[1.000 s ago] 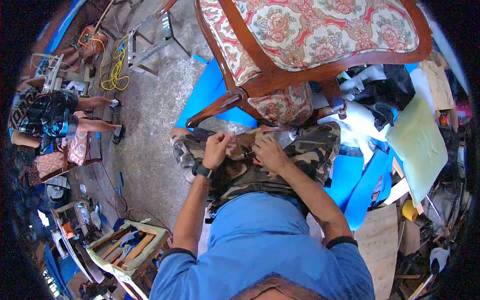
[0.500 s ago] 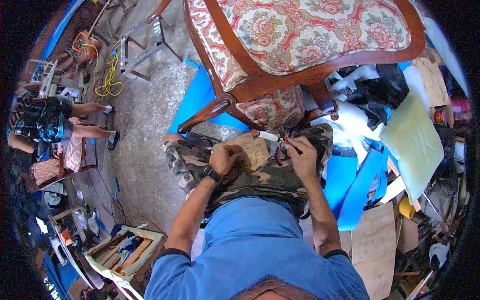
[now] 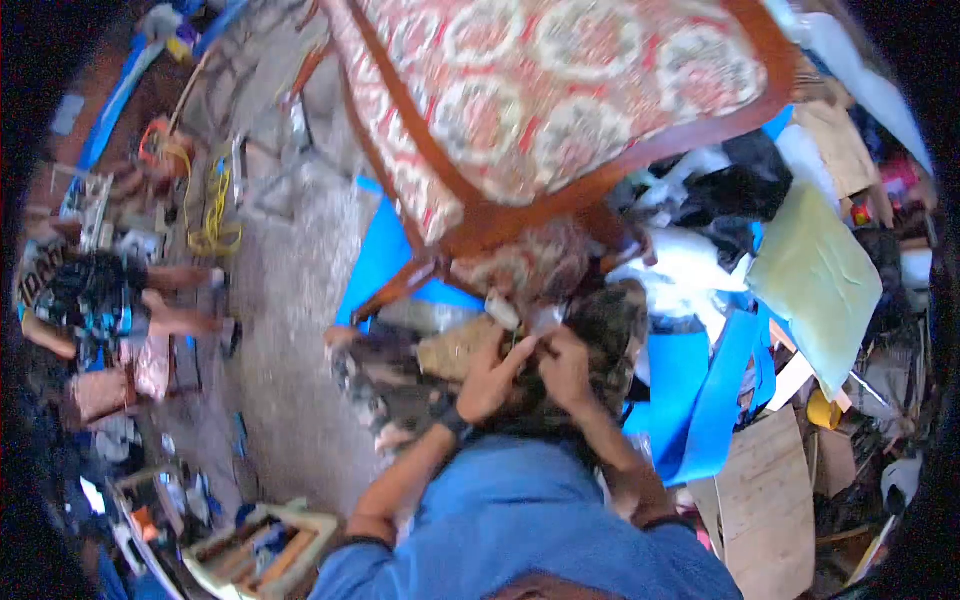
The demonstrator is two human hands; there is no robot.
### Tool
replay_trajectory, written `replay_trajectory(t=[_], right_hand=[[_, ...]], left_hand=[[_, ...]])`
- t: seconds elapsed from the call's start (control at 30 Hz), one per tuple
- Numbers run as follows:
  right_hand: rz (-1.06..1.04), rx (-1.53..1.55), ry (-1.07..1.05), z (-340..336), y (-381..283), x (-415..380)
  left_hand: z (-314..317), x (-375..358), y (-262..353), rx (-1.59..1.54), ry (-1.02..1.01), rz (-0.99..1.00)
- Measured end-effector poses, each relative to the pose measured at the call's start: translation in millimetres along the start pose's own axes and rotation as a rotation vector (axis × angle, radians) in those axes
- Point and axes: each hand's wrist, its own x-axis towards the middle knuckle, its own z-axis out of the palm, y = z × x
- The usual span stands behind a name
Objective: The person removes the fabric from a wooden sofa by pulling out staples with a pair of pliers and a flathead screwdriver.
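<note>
My left hand [image 3: 490, 382] and my right hand [image 3: 566, 370] are close together above my lap, both with fingers closed. Motion blur hides what they pinch between them. A small white piece [image 3: 502, 311] sticks up just beyond my left fingertips. Under and beside the left hand, a tan, board-like piece [image 3: 448, 350] lies on my camouflage trousers [image 3: 370, 385]. Right in front stands a wooden chair [image 3: 480, 230] with floral upholstery [image 3: 590, 50], its legs close to my knees.
Blue sheet material [image 3: 690, 400], a pale yellow foam cushion [image 3: 815, 285] and wooden boards [image 3: 765, 490] lie at the right. A chair frame [image 3: 262, 550] sits at the lower left. Another person [image 3: 100, 300] is at the far left, near a yellow cable [image 3: 215, 225].
My hands have come together over my lap, the right moving left and down, the left moving right. The red-handled pliers seen earlier at my right hand no longer show clearly. The view has shifted.
</note>
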Motion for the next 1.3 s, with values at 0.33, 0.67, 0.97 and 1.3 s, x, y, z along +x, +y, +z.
replay_trajectory(t=[0.33,0.67,0.97,1.3], right_hand=[[-0.098,-0.003,0.038,-7.8,1.6,-4.9],[0.121,0.304,-0.051,22.5,32.8,-18.1],[0.610,1.193,-0.442,-27.2,48.1,-20.8],[0.539,0.653,-0.099,-82.9,86.6,-40.1]], left_hand=[[21.7,25.8,-6.1,-0.147,0.118,0.154],[34.2,37.6,8.6,-0.431,0.254,0.140],[40.2,70.7,109.4,-0.101,-0.130,0.274],[75.4,237.6,309.9,-0.859,-0.366,0.636]])
